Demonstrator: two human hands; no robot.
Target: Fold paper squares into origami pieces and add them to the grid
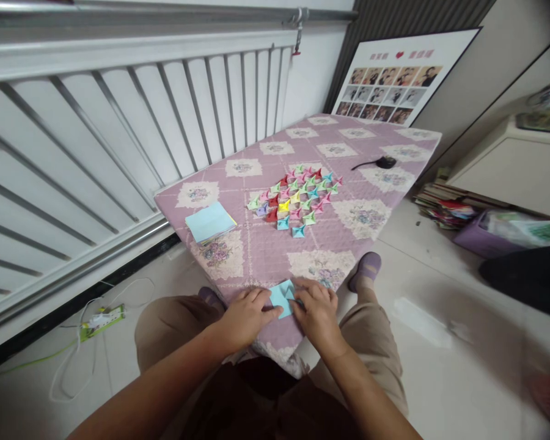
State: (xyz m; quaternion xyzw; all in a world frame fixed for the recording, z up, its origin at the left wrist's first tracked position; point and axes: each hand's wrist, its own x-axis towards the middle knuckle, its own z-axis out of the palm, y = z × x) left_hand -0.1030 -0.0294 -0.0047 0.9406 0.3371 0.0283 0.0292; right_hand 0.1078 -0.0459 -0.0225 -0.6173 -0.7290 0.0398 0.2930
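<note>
A light-blue sheet of origami paper point(280, 297) lies at the table's near corner, partly folded, with a small triangular flap on its right side. My left hand point(246, 318) grips its left edge, thumb on top of the paper. At the right edge, my right hand point(317, 308) has its fingers and thumb closed on the folded flap. Farther up the cloth stand several small folded paper pieces point(295, 197) in rows, coloured red, pink, green, yellow, purple and blue. A stack of square paper point(211, 221), light blue on top, rests left of them.
A purple floral tablecloth point(266, 244) covers the table. Behind the papers is a black object with a short cord point(385, 162). A white radiator point(132, 122) runs along the left. On the floor lie a power strip point(103, 321) and, to the right, a purple bin point(479, 235).
</note>
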